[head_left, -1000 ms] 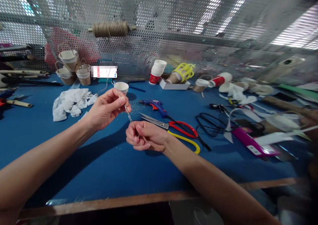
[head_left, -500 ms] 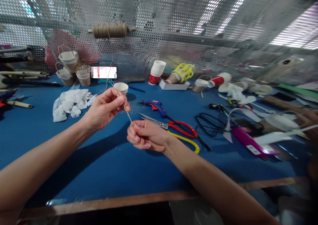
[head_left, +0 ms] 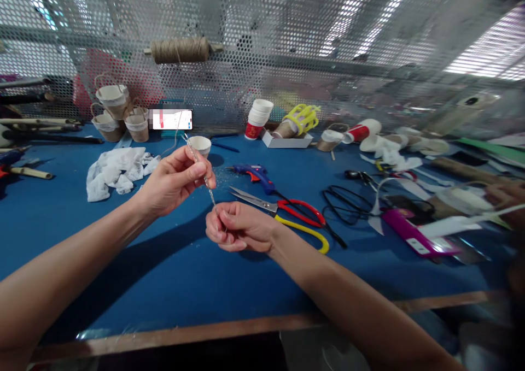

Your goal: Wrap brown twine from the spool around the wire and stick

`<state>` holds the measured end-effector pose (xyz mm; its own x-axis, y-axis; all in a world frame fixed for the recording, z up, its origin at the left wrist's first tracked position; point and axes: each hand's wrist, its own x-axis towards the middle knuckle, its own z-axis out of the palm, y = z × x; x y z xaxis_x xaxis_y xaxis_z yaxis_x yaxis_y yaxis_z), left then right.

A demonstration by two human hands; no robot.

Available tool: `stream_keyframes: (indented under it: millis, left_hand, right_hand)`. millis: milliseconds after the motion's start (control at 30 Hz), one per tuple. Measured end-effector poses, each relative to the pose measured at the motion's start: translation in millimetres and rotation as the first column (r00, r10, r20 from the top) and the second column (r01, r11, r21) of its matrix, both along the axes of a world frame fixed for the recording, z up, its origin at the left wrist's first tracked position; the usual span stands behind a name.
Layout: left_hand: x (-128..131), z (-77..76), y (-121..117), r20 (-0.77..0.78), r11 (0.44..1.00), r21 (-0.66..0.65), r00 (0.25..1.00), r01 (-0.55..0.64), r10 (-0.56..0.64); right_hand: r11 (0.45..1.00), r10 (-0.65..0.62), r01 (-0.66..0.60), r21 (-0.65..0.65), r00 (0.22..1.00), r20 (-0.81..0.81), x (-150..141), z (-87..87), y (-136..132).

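Right grip (head_left: 240, 225), strand (head_left: 210, 194) half-hidden inside

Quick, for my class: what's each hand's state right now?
Left hand: closed, holding a thin, silvery, twisted strand.
Right hand: closed, holding the same strand lower down.

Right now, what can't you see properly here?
In the head view:
- Lower end of the shiny strand: hidden by the right hand.
- Lower part of the small white cup: hidden behind the left hand.
- Words on the phone: too small, and partly covered by blurry squares.
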<state>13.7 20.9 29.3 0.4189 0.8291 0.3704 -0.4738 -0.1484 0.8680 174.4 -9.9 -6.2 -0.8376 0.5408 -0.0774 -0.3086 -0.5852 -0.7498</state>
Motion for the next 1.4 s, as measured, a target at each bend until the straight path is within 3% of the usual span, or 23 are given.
stream_keyframes:
  millis: [500, 567, 633, 700, 767, 800, 867, 933, 1000, 1133, 1167, 1200, 1300, 1400]
  left_hand:
    - [0.1, -1.4, 1.7, -0.005, 0.999, 0.04, 0.999, -0.035, 0.036]
    - [-2.3, -0.6, 4.8, -0.051, 0.997, 0.066, 0.997, -0.049, 0.052]
    - [-7.8, 4.3, 8.5, -0.146, 0.982, 0.137, 0.978, -0.127, 0.147]
    - [-15.2, 12.9, 10.3, -0.233, 0.914, 0.285, 0.904, -0.29, 0.359]
    - [-21.0, 21.3, 7.8, -0.215, 0.749, 0.487, 0.77, -0.449, 0.601]
    - [-22.2, 23.6, 4.9, -0.185, 0.668, 0.583, 0.725, -0.462, 0.663]
    - [-19.7, 21.8, -2.5, -0.274, 0.59, 0.75, 0.672, -0.298, 0.688]
    - [-12.3, 11.6, -8.5, -0.444, 0.573, 0.82, 0.632, 0.0, 0.636]
    - [-4.2, -2.3, -10.1, -0.574, 0.617, 0.771, 0.59, 0.156, 0.568]
    - [2.9, -19.1, -1.3, -0.736, 0.791, 0.598, 0.48, 0.131, 0.477]
    - [2.9, -20.3, 1.7, -0.775, 0.836, 0.537, 0.459, 0.115, 0.434]
    - [2.7, -21.1, 4.5, -0.814, 0.879, 0.464, 0.442, 0.106, 0.376]
    - [3.1, -26.1, 11.3, -0.89, 0.976, 0.202, 0.43, 0.077, 0.15]
    - [5.3, -37.5, 16.5, -0.852, 0.996, -0.092, 0.519, -0.018, -0.069]
  right_hand:
    - [0.995, -0.093, 0.089, 0.048, 0.992, 0.082, -0.1, 3.7, 0.2]
    - [0.99, -0.132, 0.126, 0.064, 0.985, 0.113, 0.0, 6.4, 0.5]
    - [0.975, -0.211, 0.194, 0.11, 0.961, 0.178, 1.5, 9.9, 2.1]
    - [0.946, -0.303, 0.252, 0.204, 0.911, 0.279, 4.9, 14.1, 4.9]
    - [0.906, -0.383, 0.256, 0.336, 0.834, 0.397, 9.1, 19.2, 8.1]
    - [0.886, -0.409, 0.223, 0.406, 0.789, 0.458, 11.2, 22.2, 9.5]
    - [0.85, -0.426, 0.097, 0.518, 0.705, 0.567, 14.4, 29.3, 11.4]
    - [0.806, -0.427, -0.049, 0.59, 0.641, 0.637, 16.4, 37.9, 13.2]
    - [0.751, -0.437, -0.175, 0.637, 0.592, 0.678, 18.3, 47.1, 18.4]
    - [0.614, -0.512, -0.352, 0.706, 0.502, 0.697, 24.5, 59.5, 54.2]
    - [0.556, -0.611, -0.372, 0.743, 0.423, 0.669, 26.5, 59.8, 69.4]
    - [0.495, -0.721, -0.423, 0.759, 0.288, 0.63, 28.4, 58.6, 86.1]
    - [0.474, -0.81, -0.496, 0.727, 0.077, 0.581, 32.1, 46.9, 138.0]
    - [0.483, -0.827, -0.592, 0.646, -0.067, 0.558, 31.2, 29.8, 178.2]
